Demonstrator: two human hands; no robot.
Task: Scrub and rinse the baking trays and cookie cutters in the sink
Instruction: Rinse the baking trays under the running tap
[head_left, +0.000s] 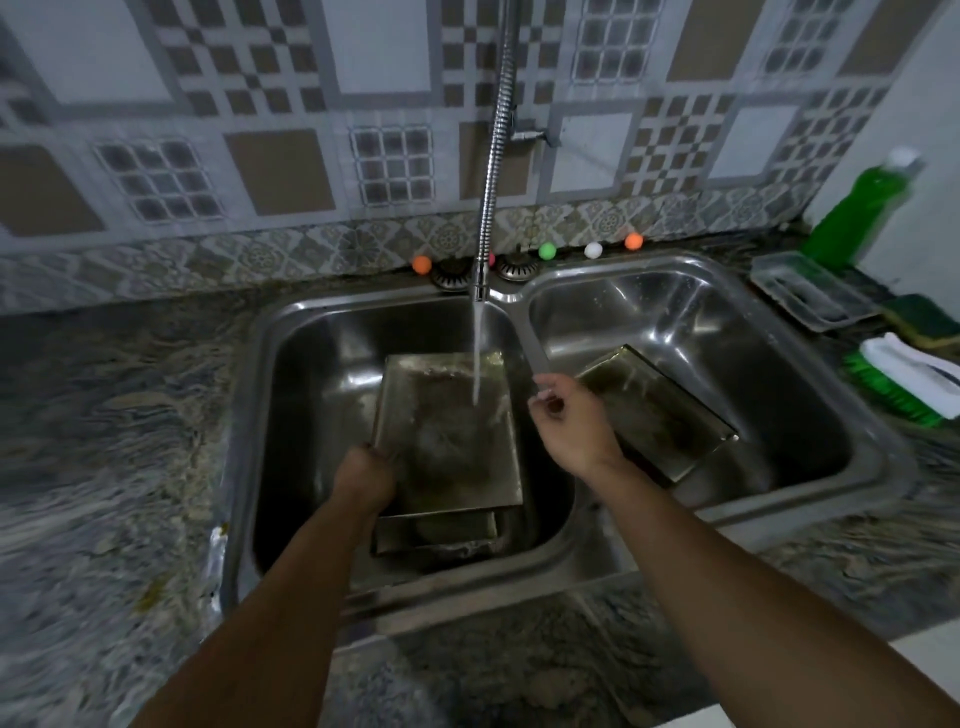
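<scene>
Head view: double steel sink (519, 304) set in a mottled stone counter (114, 415), patterned tile wall behind.
Basins: 2, left and right, split by a steel divider.
Baking trays: 3 visible. Top tray (452, 436) in left basin, tilted, far edge up under the water. Lower tray (436, 532) under it, only the near end showing. Third tray (657, 410) in right basin, leaning at an angle against the divider side.
Cookie cutters: cannot make any out; picture blurred.
Faucet: 1 flexible metal hose (493, 171) hanging from above, spout over left basin.
Water stream (475, 358): running, landing on far half of top tray.
Left hand (366, 473): clenched on the left rim of top tray, near corner, fingers wrapped under the edge.
Right hand (569, 415): above the divider, between top tray and third tray. Fingers loosely curled, thumb and forefinger close together; cannot tell if anything small is pinched. Not touching any tray as far as visible.
Small balls (422, 264): 5 on the ledge behind the sink: 2 orange, 1 green, 1 white, 1 pink mostly hidden by the hose.
Soap bottle (857, 208): 1, green liquid, far right corner.
Clear plastic holder (810, 291): 1, right of sink.
Scrub brush (909, 379): 1, white body, green bristles, right counter.
Green sponge (922, 317): 1, just behind the brush.
</scene>
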